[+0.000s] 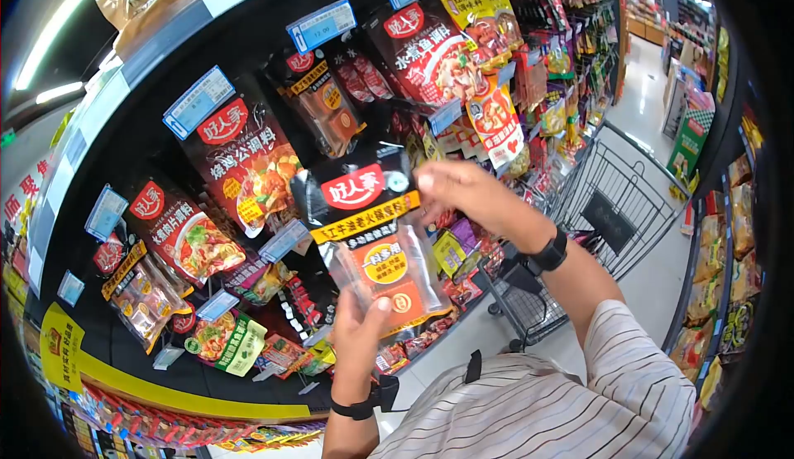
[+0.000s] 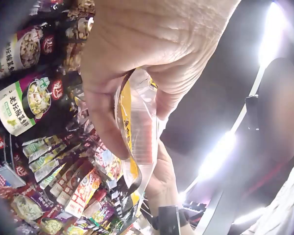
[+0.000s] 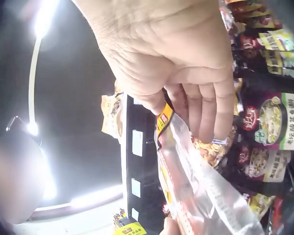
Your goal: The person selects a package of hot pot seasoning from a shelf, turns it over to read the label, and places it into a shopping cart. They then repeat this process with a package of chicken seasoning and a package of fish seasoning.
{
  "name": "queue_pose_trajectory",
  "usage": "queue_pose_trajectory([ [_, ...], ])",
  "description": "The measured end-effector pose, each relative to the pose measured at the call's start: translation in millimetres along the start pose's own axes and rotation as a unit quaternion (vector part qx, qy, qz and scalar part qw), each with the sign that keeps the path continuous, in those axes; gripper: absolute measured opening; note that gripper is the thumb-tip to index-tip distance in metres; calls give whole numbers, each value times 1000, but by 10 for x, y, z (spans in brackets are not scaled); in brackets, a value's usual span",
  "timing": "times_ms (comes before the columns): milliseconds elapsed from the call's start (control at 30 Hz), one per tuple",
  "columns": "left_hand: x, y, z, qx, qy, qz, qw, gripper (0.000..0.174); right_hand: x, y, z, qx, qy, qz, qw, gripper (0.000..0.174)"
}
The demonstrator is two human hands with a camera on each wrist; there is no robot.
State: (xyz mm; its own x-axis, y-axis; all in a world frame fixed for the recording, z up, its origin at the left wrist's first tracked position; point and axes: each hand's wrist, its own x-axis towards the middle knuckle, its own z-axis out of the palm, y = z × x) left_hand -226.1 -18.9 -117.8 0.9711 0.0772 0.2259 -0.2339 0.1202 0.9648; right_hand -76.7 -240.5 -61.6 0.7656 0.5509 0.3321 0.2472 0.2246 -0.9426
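A black, orange and clear packet (image 1: 376, 240) with a red logo is held up in front of the shelf. My left hand (image 1: 357, 335) pinches its lower edge, thumb on the front face. At its upper right edge my right hand (image 1: 463, 194) grips the packet. The left wrist view shows the packet (image 2: 139, 132) side-on between the thumb and fingers of my left hand (image 2: 152, 44). In the right wrist view, my right hand (image 3: 171, 58) holds the black and yellow top end of the packet (image 3: 186, 181), its fingers curled behind.
Hanging seasoning pouches (image 1: 248, 161) with blue-and-white price tags (image 1: 198, 102) fill the black shelf. A wire shopping cart (image 1: 608, 211) stands in the aisle at right. Another stocked shelf (image 1: 719, 277) lines the far right, and a green box (image 1: 691, 132) stands farther back.
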Motion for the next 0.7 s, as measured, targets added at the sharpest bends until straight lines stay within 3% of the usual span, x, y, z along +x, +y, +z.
queue_pose_trajectory([
  [167,176,330,-65,15,14,50,999,42,491,-707,-42,-43,0,-160,986,42],
  [267,324,503,-38,32,7,70,997,41,906,-926,-135,-27,-10,-209,978,42],
  [467,526,618,6,68,7,91,994,42,1454,-1065,-335,110,-14,-212,971,44],
  [700,634,715,111,94,-1,104,990,39,1299,-1241,-428,69,-19,-234,970,44],
])
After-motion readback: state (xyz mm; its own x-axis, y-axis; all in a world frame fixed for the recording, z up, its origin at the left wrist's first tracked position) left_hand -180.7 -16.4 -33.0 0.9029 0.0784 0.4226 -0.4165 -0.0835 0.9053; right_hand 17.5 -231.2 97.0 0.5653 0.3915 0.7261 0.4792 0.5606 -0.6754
